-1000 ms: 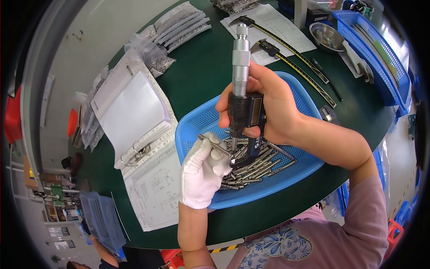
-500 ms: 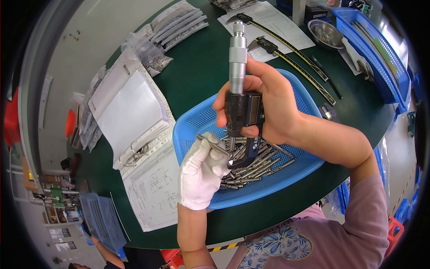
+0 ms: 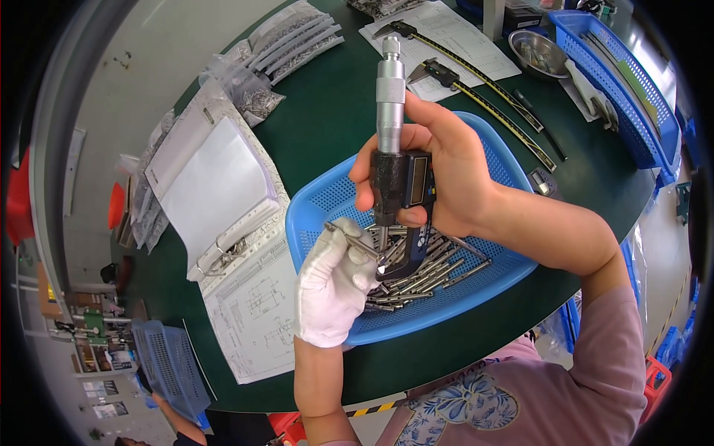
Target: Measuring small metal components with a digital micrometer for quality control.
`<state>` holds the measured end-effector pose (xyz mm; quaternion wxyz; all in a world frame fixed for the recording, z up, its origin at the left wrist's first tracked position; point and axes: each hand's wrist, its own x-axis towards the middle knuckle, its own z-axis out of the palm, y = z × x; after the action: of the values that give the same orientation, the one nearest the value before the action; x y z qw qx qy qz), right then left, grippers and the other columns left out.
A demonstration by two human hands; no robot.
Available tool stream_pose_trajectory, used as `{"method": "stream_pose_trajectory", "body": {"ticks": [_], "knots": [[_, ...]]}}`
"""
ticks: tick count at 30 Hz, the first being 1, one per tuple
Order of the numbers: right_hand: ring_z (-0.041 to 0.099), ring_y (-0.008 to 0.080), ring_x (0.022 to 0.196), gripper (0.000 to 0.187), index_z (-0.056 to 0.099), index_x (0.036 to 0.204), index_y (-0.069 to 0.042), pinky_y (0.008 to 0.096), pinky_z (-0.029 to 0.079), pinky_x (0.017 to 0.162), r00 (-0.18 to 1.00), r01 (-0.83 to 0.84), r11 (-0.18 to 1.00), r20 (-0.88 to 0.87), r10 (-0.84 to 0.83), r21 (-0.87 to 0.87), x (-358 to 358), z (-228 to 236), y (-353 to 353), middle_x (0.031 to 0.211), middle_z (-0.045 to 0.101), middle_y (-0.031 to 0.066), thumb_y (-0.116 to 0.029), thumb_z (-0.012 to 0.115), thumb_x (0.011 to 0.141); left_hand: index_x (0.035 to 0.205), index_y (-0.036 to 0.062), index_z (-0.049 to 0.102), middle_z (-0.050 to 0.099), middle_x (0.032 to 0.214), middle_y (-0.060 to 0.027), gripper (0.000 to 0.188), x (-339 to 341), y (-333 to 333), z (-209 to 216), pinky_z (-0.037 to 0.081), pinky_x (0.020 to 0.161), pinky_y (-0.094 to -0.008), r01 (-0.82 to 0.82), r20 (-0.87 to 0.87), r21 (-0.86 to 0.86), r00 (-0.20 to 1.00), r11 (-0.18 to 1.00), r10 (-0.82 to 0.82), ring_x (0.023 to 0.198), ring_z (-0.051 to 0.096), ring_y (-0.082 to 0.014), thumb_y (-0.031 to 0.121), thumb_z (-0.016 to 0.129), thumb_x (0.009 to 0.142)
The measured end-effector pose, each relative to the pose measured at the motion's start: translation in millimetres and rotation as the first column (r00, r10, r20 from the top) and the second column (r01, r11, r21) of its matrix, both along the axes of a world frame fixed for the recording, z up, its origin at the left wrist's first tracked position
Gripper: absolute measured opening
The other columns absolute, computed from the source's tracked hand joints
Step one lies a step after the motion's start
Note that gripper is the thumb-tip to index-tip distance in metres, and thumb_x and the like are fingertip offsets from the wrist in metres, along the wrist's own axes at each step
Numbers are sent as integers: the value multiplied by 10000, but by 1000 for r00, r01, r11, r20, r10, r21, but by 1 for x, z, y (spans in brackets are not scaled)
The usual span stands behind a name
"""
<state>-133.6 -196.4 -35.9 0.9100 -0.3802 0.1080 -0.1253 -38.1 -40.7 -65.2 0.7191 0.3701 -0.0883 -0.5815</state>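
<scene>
My bare right hand is wrapped round a digital micrometer, its silver thimble pointing away from me and its dark frame low. In my white-gloved left hand a thin metal pin is pinched between thumb and fingers. One end of the pin sits in the micrometer's jaw gap, at the spindle; whether both faces touch it I cannot tell. Under both hands stands a blue perforated basket, holding many similar metal pins.
Left of the basket lie an open ring binder and drawing sheets. Bags of small parts are at the far left. Two calipers rest on paper beyond, near a metal bowl and another blue basket. A person's arm shows lower left.
My right hand and the micrometer have shifted very slightly left. Both hands keep the same grips, and the pin stays at the jaw gap.
</scene>
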Motion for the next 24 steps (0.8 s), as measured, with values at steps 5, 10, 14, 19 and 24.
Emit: {"method": "stream_pose_trajectory", "body": {"ticks": [5,10,14,19,24], "knots": [[450,143,472,667,574,781,27,224,317,386,1000,-13,1000,8,13,24,0,0,0,683,592,155,-530,210,826,902,72,475,445,726,-19,148,0,0,1,361,476,-188,14,-53,-27,998,1000,-16,573,427,-110,215,468,867],[457,147,480,669,573,781,27,228,319,383,1000,-12,1000,10,12,21,0,-1,0,680,590,155,-531,207,827,898,62,472,448,736,-30,152,-1,-1,1,370,479,-182,-21,-41,-9,999,1000,21,586,430,-112,210,470,866],[457,146,477,675,573,779,29,226,321,379,999,-26,1000,21,26,11,0,-1,0,675,589,155,-538,209,825,895,59,471,451,736,-35,152,-4,-2,3,372,481,-178,-65,-19,13,998,998,66,593,439,-114,207,475,863],[454,147,462,687,573,776,36,223,324,372,997,-20,1000,69,19,19,0,-1,2,674,588,161,-545,208,823,881,55,474,463,735,-35,144,-1,-1,2,393,500,-185,-37,-71,-69,997,997,32,600,448,-117,196,485,857],[441,148,427,692,575,777,37,221,332,368,996,-23,999,88,19,43,0,-4,1,676,591,169,-545,205,822,883,53,477,463,728,-31,141,-9,-6,6,395,503,-186,-96,-43,-8,995,995,95,606,453,-115,191,487,856]]}}
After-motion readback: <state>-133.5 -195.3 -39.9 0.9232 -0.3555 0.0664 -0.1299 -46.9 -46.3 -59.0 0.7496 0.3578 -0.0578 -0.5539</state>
